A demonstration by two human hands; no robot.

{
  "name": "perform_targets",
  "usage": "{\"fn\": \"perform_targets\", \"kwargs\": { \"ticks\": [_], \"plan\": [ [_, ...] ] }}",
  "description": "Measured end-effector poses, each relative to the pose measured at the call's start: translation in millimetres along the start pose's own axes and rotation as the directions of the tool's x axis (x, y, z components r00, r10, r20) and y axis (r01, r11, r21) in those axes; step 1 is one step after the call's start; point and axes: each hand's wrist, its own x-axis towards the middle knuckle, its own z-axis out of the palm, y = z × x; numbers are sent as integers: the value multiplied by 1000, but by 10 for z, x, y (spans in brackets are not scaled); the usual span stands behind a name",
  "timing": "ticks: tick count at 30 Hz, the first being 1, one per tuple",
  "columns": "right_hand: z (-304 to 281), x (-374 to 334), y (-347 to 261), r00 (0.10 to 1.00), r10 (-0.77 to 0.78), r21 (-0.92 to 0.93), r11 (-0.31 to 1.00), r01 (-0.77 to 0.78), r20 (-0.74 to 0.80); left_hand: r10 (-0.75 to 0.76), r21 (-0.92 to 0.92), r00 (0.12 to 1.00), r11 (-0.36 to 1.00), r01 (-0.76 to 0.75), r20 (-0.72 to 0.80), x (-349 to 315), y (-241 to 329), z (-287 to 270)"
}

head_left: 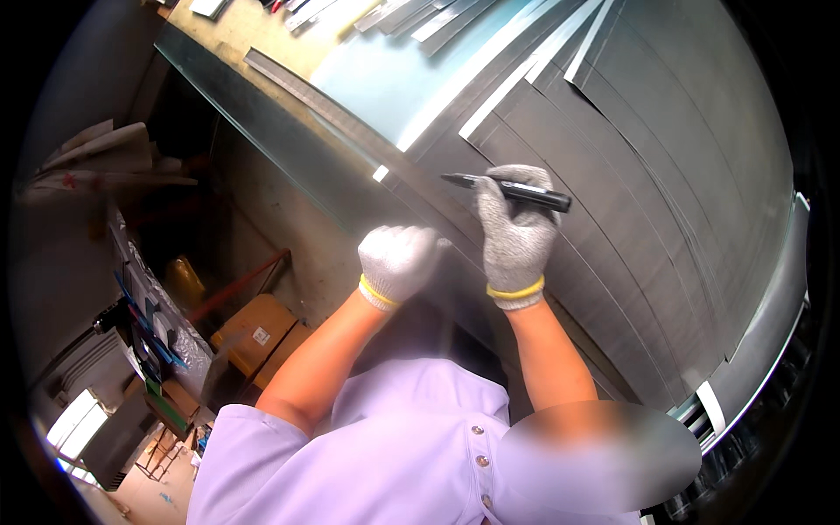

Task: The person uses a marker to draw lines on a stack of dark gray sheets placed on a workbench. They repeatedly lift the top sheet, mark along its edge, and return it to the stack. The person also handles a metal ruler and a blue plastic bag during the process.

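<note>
Grey metal sheets [647, 157] cover most of the bench [254, 39], fanned out in long overlapping strips that run from twelve o'clock down toward four o'clock, with a pale bluish sheet [394, 83] lying among them near the top. Along the bench's near edge, a long glassy panel [289, 149] slants from eleven o'clock toward the middle of the view. Both hands wear knitted work gloves with yellow cuffs. At the centre, slightly toward one o'clock, the right hand [516, 232] is closed around a black marker [512, 190], which lies crosswise over the top of the fingers with its tip pointing toward nine o'clock, just above the metal strips; whether the tip touches anything cannot be told. Just beside it, toward nine o'clock, the left hand [398, 260] is curled into a loose fist at the edge of the panel; whether it grips the edge or only rests against it cannot be told. The two hands are close but apart. Below them, at six o'clock, a lilac shirt [394, 446] with buttons fills the lower view. Off the bench, at eight o'clock, yellowish cardboard boxes [258, 332] sit on the floor [166, 490] well below, with a red bar [241, 280] just above them and white bundles [105, 162] stacked at ten o'clock.
</note>
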Motion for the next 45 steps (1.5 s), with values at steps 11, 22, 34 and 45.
{"fn": "perform_targets", "kwargs": {
  "ticks": [11,22,34,45],
  "plan": [
    [430,203,317,984,-144,-331,928,172,107,50,-57,999,997,-51,-20,-5,-97,14],
    [434,258,353,972,-142,-351,915,200,184,47,-43,999,998,-48,-18,21,-80,2],
    [-195,39,205,992,32,-482,875,32,123,24,-58,999,998,-26,-27,13,-53,33],
    [-1415,-536,-24,999,11,-565,824,-32,-41,6,72,996,997,0,-87,13,123,92]
  ]
}}
